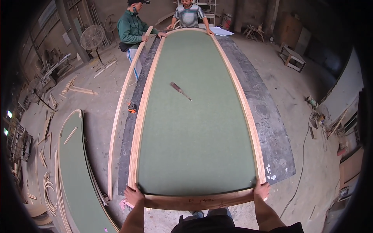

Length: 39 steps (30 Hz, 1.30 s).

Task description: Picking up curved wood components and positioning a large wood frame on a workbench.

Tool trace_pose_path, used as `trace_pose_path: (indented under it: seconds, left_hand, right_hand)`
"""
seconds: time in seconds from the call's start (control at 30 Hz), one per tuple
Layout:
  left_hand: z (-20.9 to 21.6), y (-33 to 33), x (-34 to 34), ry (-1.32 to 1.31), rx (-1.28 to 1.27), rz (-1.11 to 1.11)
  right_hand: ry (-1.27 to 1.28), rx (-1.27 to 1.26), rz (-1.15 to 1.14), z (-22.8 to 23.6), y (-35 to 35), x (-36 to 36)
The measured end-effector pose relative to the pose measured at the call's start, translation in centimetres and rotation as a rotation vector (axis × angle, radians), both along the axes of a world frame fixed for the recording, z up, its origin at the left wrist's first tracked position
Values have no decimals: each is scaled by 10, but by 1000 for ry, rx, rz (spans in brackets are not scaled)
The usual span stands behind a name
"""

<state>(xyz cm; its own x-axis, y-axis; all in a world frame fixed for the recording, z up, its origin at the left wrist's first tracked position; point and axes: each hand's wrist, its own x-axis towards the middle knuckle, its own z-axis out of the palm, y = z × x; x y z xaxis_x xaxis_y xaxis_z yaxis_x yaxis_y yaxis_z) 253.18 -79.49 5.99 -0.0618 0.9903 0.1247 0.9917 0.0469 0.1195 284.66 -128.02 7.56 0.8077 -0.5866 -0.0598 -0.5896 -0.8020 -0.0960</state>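
A long green panel [194,136] lies on a dark worktable [268,116], edged by a pale wooden frame [248,116] with a curved far end. Across the near end runs a brown end board [198,201] with handwriting on it. My left hand [134,195] is closed round the near left corner, where the side rail meets this board. At the near right corner my right hand [262,190] grips in the same way. On the panel rests a flat-bladed hand tool [180,90], its exact kind unclear.
Two people stand at the far end with hands on the frame; one, in a green jacket [131,29], holds a long wooden strip [123,97]. An orange-black tape measure [132,107] lies left of the frame. Another green panel [77,167], wood scraps and a fan [93,37] are left.
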Motion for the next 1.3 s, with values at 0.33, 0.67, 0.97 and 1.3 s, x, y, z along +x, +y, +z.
trace_pose_path:
  seconds: [0.33, 0.67, 0.97, 1.3]
  left_hand:
    - [-5, 4, -6, 8, -11, -34]
    - [-3, 1, 1, 57, -24, -9]
    - [-3, 1, -1, 57, -19, -14]
    - [2, 1, 1, 63, -73, 1]
  right_hand:
    - [-74, 183, 85, -3, -15, -5]
    - [-100, 224, 171, 8, -13, 14]
    - [-142, 182, 212, 11, -9, 17]
    - [-124, 219, 233, 7, -15, 23]
